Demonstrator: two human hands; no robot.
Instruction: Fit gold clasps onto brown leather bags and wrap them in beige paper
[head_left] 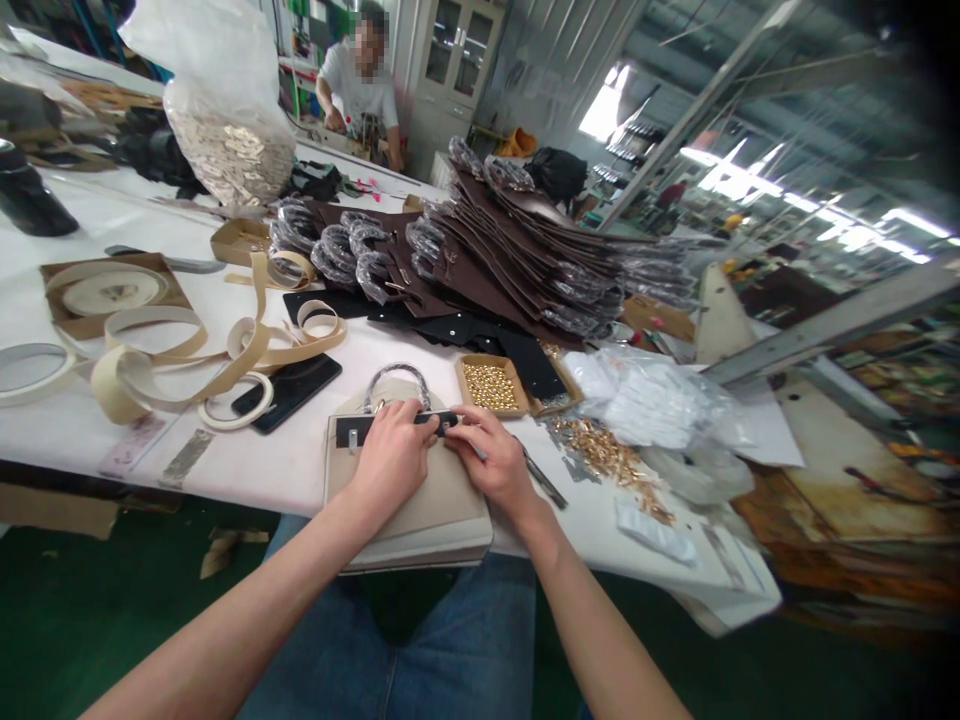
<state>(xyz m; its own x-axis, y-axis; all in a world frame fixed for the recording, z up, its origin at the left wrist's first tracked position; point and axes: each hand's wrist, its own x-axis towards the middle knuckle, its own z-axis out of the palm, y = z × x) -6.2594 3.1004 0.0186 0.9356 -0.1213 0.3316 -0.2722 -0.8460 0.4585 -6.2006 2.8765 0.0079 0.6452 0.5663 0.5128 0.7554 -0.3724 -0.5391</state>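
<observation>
A beige handbag panel (420,490) lies at the table's front edge, its lower end jutting over my lap. Its looped handle (399,370) looks wrapped in clear plastic. Across its upper part runs a black strip (351,432) with small metal pieces on it. My left hand (397,445) rests over the strip's middle, fingers bent and pressed onto it. At the strip's right end, my right hand (491,455) pinches with thumb and fingers; whether a small part sits between them is hidden. A dark metal tool (544,478) lies just right of my right hand.
Behind the bag stand a tray of gold studs (491,387) and stacked brown bag panels (510,250). Gold metal pieces (611,455) and white plastic bags (660,400) lie right. A phone (296,390) and tape rolls (236,400) lie left. A person (364,85) works beyond.
</observation>
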